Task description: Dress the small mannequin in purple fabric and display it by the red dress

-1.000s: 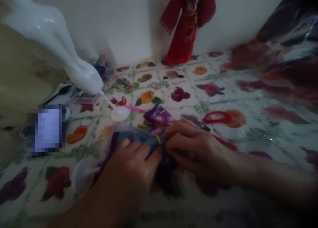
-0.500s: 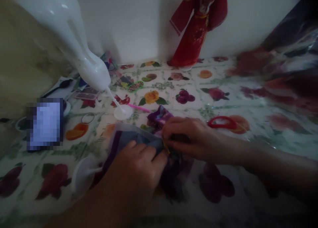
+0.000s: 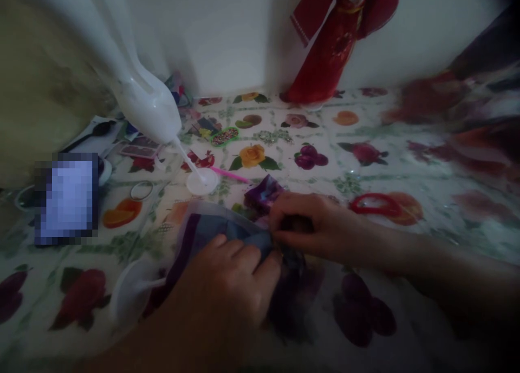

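The left hand (image 3: 239, 273) is gripping and the right hand (image 3: 327, 227) pinching the grey-blue, purple-edged cloth (image 3: 205, 233) at the bench's near middle, while farther off a green-rimmed oval dish (image 3: 213, 141) is holding multicoloured beads (image 3: 226, 136).

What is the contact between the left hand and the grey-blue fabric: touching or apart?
Touching. The head view shows the left hand resting over the grey-blue fabric, its curled fingers against it with no visible gap.
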Motion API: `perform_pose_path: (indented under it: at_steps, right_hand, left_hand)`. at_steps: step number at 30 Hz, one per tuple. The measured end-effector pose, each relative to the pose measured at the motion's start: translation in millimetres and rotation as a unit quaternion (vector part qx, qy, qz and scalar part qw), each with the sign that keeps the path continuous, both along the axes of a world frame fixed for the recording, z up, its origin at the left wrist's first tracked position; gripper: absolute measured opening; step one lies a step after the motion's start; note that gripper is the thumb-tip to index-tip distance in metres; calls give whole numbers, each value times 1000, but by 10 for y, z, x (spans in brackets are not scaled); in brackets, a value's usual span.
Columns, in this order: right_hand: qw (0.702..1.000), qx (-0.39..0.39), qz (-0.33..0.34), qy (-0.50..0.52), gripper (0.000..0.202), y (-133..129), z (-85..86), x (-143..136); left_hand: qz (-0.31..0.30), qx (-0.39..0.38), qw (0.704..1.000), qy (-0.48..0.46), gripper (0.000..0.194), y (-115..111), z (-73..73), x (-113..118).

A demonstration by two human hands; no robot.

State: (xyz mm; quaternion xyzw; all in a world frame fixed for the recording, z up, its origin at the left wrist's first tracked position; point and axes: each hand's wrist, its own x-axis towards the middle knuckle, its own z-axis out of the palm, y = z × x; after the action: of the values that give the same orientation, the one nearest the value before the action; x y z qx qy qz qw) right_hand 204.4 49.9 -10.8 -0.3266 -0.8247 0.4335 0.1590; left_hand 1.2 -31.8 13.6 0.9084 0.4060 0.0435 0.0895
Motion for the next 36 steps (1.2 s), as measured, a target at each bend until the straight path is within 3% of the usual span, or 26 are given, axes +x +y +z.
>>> perform_pose_path:
  at_steps: [9,16,21,36]
  right_hand:
    - [997,-73,-24,3,4,8,18,-4]
    - [997,-42,-46,-39,6,-27,53,-46]
    - [993,-66,-62,-71,18,-18,102,-85]
    - [996,-83,-36,-16,13,66,66,-30]
  left_hand:
    - [1,7,1000,2,31,-14,-7,10]
    - [-1,-9,1000,2,31,-5,8,-8]
    - [14,-20,999,21,34,-11,23,-9]
    - [13,-22,1000,-5,35,-17,19,-2]
